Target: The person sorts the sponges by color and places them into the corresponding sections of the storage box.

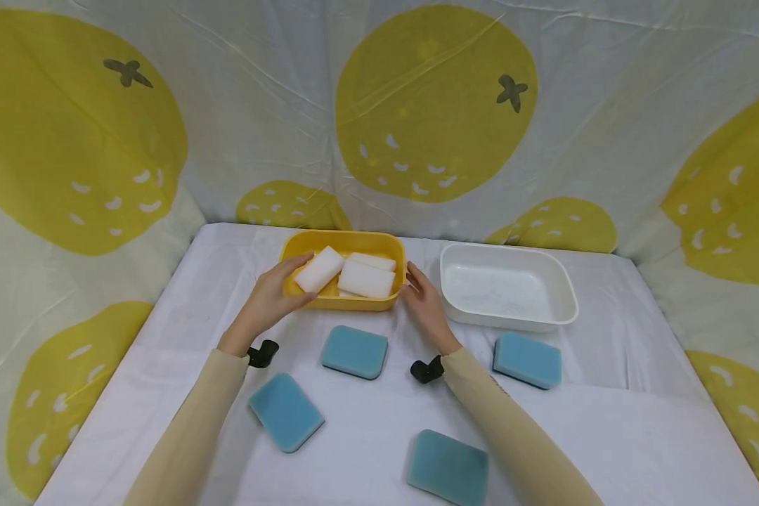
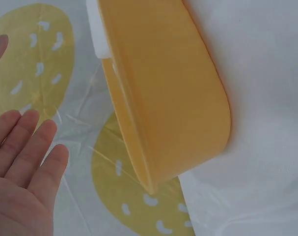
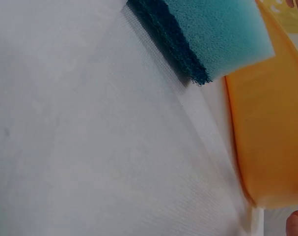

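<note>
Head view: the yellow tub sits between the two hands, one at each end of it, with white blocks piled inside. One of them, a tilted block, leans just beside the fingers of the left hand; I cannot tell if they touch. That hand is spread, thumb at the near side and fingers at the far side, and in the left wrist view I see nothing pinched in it. The right hand is loosely extended at the other end, thumb apart from the fingers; contact with the wall I cannot make out.

I judge the tub to be stiff, smooth plastic, light enough to skid on the cloth. I would steady it with flat fingers low on both end walls, since a push on one rim alone might tip or slide it. The blocks look like soft, nearly weightless foam, dry and easily dented or crumbled at the corners. I would hold the tilted one lightly by its opposite long edges, thumb near, fingers far, without squeezing.

To the right of the right hand lies the white tub. Nearer than the hands are four blue sponges: one between the wrists, one inside each forearm, one outside the right.
</note>
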Available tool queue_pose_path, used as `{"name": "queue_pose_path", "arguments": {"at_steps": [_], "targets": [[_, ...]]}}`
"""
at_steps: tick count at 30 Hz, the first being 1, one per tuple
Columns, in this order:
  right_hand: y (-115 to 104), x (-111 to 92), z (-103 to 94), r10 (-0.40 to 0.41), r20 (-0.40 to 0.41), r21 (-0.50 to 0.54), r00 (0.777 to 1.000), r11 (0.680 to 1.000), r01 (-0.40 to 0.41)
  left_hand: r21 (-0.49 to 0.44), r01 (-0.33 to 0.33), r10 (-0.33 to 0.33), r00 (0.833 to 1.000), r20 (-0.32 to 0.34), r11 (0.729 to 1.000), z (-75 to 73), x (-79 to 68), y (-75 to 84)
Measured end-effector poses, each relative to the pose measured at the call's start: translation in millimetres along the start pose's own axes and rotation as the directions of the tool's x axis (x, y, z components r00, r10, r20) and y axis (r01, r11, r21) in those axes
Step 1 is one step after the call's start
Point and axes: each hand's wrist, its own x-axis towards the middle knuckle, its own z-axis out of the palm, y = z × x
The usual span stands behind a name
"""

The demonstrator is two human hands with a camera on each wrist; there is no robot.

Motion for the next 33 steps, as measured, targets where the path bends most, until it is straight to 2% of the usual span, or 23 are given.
{"name": "queue_pose_path", "arguments": {"at_steps": [5, 10, 15, 22, 33], "targets": [[-7.7, -3.3, -5.9, -0.016, -0.002, 0.007, 1.0, 1.0, 0.016, -0.008, -0.066, 0.066, 0.998, -0.013, 0.998, -1.8, -14.9, 8.8], [-16.6, -9.0, -12.3, -0.024, -0.024, -0.009, 0.999, 1.0, 0.024, 0.009, -0.085, 0.086, 0.996, -0.015, 0.996, -3.3, -28.3, 17.9], [-23.7, -14.8, -20.5, -0.057, -0.034, 0.029, 0.998, 0.998, 0.058, 0.021, -0.099, 0.099, 0.995, -0.015, 0.995, -5.8, -40.2, 22.9], [-30.9, -21.4, -36.6, -0.134, -0.036, 0.058, 0.99, 0.989, 0.136, 0.032, -0.088, 0.088, 0.996, 0.008, 0.996, -9.7, -59.8, 22.9], [-35.8, -28.8, -64.4, -0.216, -0.098, 0.062, 0.972, 0.973, 0.222, 0.036, -0.063, 0.061, 0.997, 0.043, 0.997, -8.8, -91.8, 16.9]]}}
